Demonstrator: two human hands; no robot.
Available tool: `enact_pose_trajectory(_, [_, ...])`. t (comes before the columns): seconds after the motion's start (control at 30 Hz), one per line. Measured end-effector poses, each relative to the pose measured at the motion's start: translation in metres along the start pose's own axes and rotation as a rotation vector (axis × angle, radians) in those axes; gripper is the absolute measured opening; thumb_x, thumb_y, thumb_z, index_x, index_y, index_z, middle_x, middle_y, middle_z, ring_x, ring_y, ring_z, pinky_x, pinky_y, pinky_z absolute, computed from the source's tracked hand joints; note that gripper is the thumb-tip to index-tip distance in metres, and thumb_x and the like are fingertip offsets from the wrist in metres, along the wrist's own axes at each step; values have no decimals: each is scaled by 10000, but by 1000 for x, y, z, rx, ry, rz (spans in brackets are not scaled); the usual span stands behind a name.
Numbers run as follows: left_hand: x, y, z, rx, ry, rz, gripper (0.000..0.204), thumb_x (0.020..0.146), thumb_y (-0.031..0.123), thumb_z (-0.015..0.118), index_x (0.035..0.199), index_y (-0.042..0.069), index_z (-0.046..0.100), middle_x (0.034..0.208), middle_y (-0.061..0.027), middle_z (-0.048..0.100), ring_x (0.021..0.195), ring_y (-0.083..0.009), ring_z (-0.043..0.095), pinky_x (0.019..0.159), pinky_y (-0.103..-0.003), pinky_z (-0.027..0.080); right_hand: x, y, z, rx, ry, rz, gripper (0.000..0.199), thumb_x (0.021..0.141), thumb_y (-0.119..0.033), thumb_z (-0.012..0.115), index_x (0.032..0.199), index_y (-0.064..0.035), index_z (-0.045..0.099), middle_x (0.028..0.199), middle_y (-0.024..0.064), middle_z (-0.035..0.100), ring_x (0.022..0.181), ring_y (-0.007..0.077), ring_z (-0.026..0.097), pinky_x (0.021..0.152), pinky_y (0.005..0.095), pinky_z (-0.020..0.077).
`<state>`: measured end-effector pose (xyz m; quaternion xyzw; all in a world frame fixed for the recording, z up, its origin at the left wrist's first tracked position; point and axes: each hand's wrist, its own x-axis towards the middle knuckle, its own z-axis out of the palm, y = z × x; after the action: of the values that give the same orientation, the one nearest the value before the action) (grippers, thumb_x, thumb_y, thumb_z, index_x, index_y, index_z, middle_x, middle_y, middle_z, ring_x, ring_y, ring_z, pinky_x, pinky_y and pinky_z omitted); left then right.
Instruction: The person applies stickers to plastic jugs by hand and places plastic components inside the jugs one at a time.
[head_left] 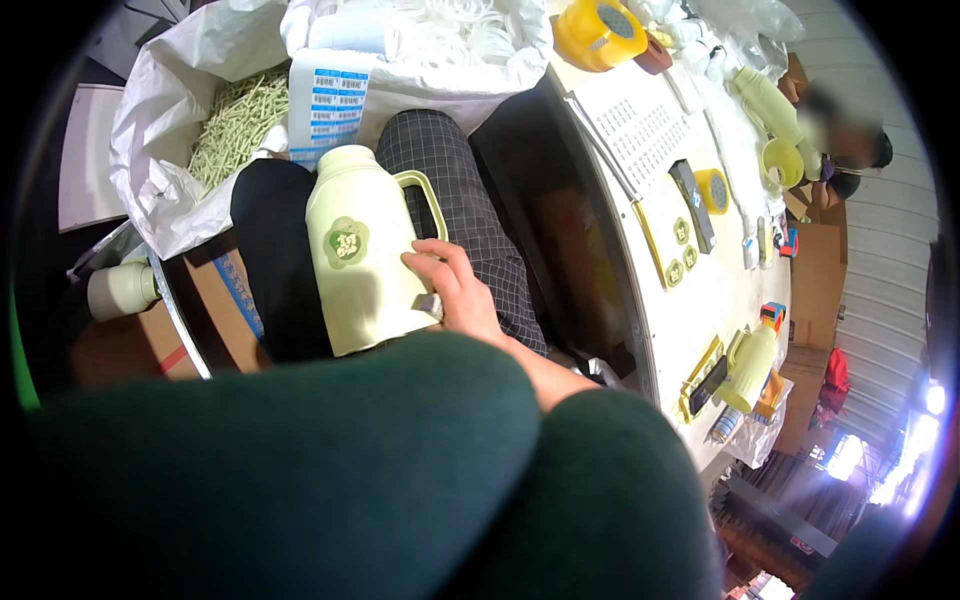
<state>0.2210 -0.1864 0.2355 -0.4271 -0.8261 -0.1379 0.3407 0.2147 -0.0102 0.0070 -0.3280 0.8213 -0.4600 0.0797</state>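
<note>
A pale green thermos jug [365, 270] lies across my lap, its neck pointing away from me and its loop handle [432, 200] on the right. On its body sits a green flower-shaped sticker [346, 243]. My right hand [462, 292] rests on the jug's lower right side, below the handle. Its upper fingers stretch onto the shell, while the lower ones curl around a small grey piece [430, 304] whose kind I cannot make out. A dark green sleeve [300, 450] covers the jug's near end. My left hand does not show.
On the right, a white table [700, 310] carries sticker sheets [665, 240], tape rolls [600, 35], a phone [708, 386] and another green jug [750, 368]. Ahead stand a white sack of green strips [240, 130] and a bag of white rings [460, 30]. A person [845, 140] sits far right.
</note>
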Motion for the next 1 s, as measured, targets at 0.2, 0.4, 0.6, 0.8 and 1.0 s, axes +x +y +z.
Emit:
enact_pose_trajectory(0.2, [-2, -6, 2, -23, 16, -58, 233, 852, 95, 846, 1029, 110, 694, 1072, -98, 742, 916, -293, 707, 751, -424, 575, 12, 20, -38, 421, 344, 257, 514, 891, 65, 637, 1393, -19, 565, 1383, 150, 626, 1153, 271, 676, 980, 398, 561])
enact_pose_trajectory(0.4, [-40, 3, 29, -160, -139, -434, 255, 824, 112, 842, 1042, 122, 710, 1089, -78, 733, 971, -304, 694, 780, -452, 557, 69, 99, -193, 1103, 1013, 358, 382, 1035, -196, 649, 1348, -2, 547, 1297, 228, 629, 938, 256, 683, 761, 363, 618])
enact_pose_trajectory(0.6, [-73, 13, 32, -200, -342, -623, 407, 842, 163, 787, 1242, 124, 720, 1173, -58, 710, 1010, -314, 676, 941, -471, 543, 134, 162, -376, 1286, 1233, 439, 633, 1012, -539, 700, 1298, -46, 424, 1113, 160, 649, 571, 110, 439, 448, 222, 403])
enact_pose_trajectory(0.8, [-182, 31, 40, -96, -91, -1072, 413, 899, 153, 787, 1301, 117, 703, 1266, -88, 699, 1139, -338, 658, 1001, -464, 498, 56, 316, -300, -269, 755, 358, 620, 952, -258, 764, 1484, -35, 539, 1415, 198, 626, 1359, 334, 567, 1171, 438, 432])
enact_pose_trajectory(1.0, [-373, 42, 58, 327, -53, -1541, 429, 944, 325, 751, 1304, 113, 653, 1274, -140, 683, 1151, -367, 660, 1002, -477, 515, 56, 271, -278, -1141, 491, 598, 570, 1022, -411, 665, 1488, -115, 519, 1366, 214, 665, 1187, 430, 670, 976, 549, 537])
